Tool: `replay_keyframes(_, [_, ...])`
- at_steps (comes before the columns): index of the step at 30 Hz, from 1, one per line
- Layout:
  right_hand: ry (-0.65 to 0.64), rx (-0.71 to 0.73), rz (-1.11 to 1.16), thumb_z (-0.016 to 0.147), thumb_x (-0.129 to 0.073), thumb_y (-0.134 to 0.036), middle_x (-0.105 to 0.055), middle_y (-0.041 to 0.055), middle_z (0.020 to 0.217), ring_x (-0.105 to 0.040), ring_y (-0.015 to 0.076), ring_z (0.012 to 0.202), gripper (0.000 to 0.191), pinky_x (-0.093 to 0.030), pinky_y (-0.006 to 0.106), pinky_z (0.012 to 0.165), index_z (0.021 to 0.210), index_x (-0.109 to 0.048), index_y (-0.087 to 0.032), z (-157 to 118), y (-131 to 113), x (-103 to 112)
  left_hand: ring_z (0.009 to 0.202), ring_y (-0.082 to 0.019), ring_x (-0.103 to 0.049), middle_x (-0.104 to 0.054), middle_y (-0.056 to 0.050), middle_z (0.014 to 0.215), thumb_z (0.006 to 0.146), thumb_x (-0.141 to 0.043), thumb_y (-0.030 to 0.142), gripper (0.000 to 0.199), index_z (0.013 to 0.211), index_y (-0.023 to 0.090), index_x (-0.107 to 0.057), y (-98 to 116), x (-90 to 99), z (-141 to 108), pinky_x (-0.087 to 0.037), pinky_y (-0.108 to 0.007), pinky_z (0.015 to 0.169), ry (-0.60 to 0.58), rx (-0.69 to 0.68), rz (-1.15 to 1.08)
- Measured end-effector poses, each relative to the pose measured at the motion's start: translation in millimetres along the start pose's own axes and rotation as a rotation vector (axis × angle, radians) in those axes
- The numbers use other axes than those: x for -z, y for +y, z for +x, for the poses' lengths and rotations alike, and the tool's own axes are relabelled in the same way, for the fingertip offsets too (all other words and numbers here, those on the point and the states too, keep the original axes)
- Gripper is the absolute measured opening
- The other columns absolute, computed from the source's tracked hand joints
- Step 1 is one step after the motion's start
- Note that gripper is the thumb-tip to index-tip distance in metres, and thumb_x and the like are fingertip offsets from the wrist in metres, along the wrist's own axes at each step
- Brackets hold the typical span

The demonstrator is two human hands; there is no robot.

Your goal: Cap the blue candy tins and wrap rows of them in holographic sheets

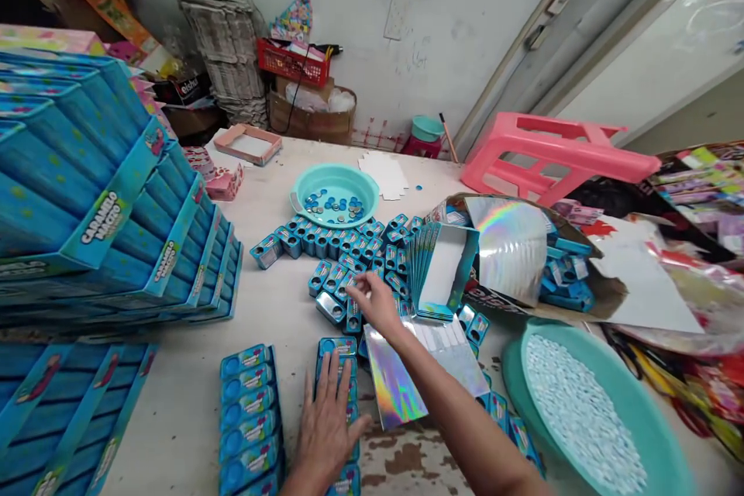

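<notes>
My left hand (326,418) lies flat, fingers stretched out, over a row of small blue candy boxes (337,346). A second row of the same boxes (249,387), with round blue spots on top, stands just left of it. My right hand (375,301) reaches over a loose cluster of small blue boxes with round holes (335,276). Its thumb and forefinger are apart, close to the boxes; whether they touch one is unclear. Below my right forearm lies a shiny holographic card sheet (398,387). Nested blue display trays (445,267) stand right of that hand.
Stacked blue display cartons (110,209) rise at the left. A turquoise basin (335,174) with coin-like discs stands behind the cluster. Another basin (656,434) of pale small pieces is at the right, near an open carton (610,298) and a pink stool (558,143).
</notes>
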State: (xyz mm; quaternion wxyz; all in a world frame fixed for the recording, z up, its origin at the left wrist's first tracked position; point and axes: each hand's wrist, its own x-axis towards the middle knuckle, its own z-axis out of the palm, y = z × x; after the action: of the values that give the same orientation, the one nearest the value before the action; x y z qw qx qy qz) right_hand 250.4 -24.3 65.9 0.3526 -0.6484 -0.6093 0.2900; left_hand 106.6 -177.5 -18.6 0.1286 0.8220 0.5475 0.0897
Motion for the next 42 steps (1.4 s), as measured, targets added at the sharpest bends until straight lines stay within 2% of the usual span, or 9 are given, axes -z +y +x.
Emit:
replay_keyframes(4, [0.097,0.06,-0.045,0.078,-0.058,-0.034,-0.058,0.0058,0.099,-0.057,0.0147,0.081,0.026,-0.045,0.026,0.074,0.099,-0.056,-0.018,59.1,1.3,-3.4,0.138,-0.031,-0.017,-0.02,-0.01,0.15,0.077,-0.051,0.051,0.079,0.145,0.026,-0.019,-6.0,-10.4,-2.5,-0.019,-0.057,0.108,0.006,0.001,0.026])
replay_keyframes(7, [0.113,0.044,-0.039,0.08,-0.056,-0.033,-0.057,0.0066,0.103,-0.056,0.0154,0.087,0.027,-0.046,0.025,0.072,0.103,-0.055,-0.018,56.2,1.0,-3.7,0.139,-0.03,-0.014,-0.019,-0.009,0.151,0.08,-0.048,0.05,0.074,0.145,0.025,-0.022,-4.4,-6.0,-1.0,-0.015,-0.056,0.109,-0.013,-0.001,0.026])
replay_keyframes(13, [0.119,-0.021,0.034,0.084,-0.052,-0.03,-0.059,0.0047,0.094,-0.057,0.0164,0.086,0.016,-0.048,0.028,0.072,0.097,-0.057,-0.022,-83.7,10.1,2.4,0.14,-0.029,-0.009,-0.018,-0.01,0.151,0.082,-0.044,0.05,0.069,0.143,0.02,-0.029,1.9,2.3,6.0,-0.012,-0.053,0.111,-0.046,0.01,-0.01])
replay_keyframes(18, [0.289,-0.189,-0.179,0.085,-0.049,-0.03,-0.056,0.0102,0.107,-0.053,0.0222,0.102,0.022,-0.047,0.034,0.08,0.107,-0.052,-0.023,-180.2,55.8,39.0,0.141,-0.027,-0.005,-0.014,-0.009,0.152,0.083,-0.043,0.048,0.068,0.144,0.022,-0.025,3.3,1.0,2.5,-0.014,-0.052,0.111,-0.015,0.017,-0.055])
replay_keyframes(21, [0.388,-0.347,-0.439,0.083,-0.051,-0.032,-0.05,0.0164,0.118,-0.045,0.0277,0.113,0.038,-0.038,0.038,0.093,0.117,-0.045,-0.017,-174.8,88.5,84.0,0.14,-0.027,-0.008,-0.018,-0.009,0.152,0.086,-0.041,0.046,0.064,0.144,0.023,-0.026,3.3,6.1,-0.3,-0.01,-0.055,0.11,0.0,0.007,-0.053])
replay_keyframes(25, [0.332,-0.457,-0.534,0.08,-0.055,-0.033,-0.054,0.0201,0.113,-0.046,0.0319,0.111,0.041,-0.033,0.037,0.095,0.115,-0.048,-0.012,-145.2,115.1,122.6,0.139,-0.029,-0.013,-0.029,-0.011,0.148,0.089,-0.037,0.044,0.056,0.14,0.02,-0.034,18.2,24.5,26.3,-0.007,-0.055,0.109,0.076,0.022,-0.079])
replay_keyframes(29, [0.293,-0.385,-0.577,0.082,-0.053,-0.035,-0.05,0.0164,0.123,-0.042,0.0278,0.116,0.04,-0.029,0.036,0.098,0.117,-0.049,-0.015,-139.8,122.8,119.6,0.125,-0.03,-0.036,-0.047,-0.015,0.131,0.087,-0.042,0.046,0.052,0.13,0.018,-0.045,54.5,33.0,96.8,-0.028,-0.044,0.102,-0.032,-0.053,-0.152])
replay_keyframes(33, [0.238,-0.362,-0.593,0.08,-0.056,-0.037,-0.05,0.0135,0.123,-0.042,0.0263,0.115,0.039,-0.033,0.04,0.096,0.113,-0.054,-0.017,-143.5,132.8,103.4,0.112,-0.035,-0.044,-0.057,-0.018,0.109,0.073,-0.065,0.041,0.043,0.105,0.013,-0.057,82.7,23.2,147.3,-0.031,-0.046,0.095,-0.184,0.04,-0.092])
replay_keyframes(42, [0.215,-0.036,-0.54,0.085,-0.053,-0.031,-0.059,0.0108,0.11,-0.052,0.0248,0.103,0.025,-0.042,0.042,0.089,0.106,-0.06,-0.02,-159.4,122.8,117.5,0.077,-0.021,-0.057,-0.063,-0.005,0.081,0.083,-0.045,0.034,0.021,0.096,0.021,-0.055,79.7,40.9,116.6,-0.034,-0.026,0.062,-0.509,0.051,-0.328])
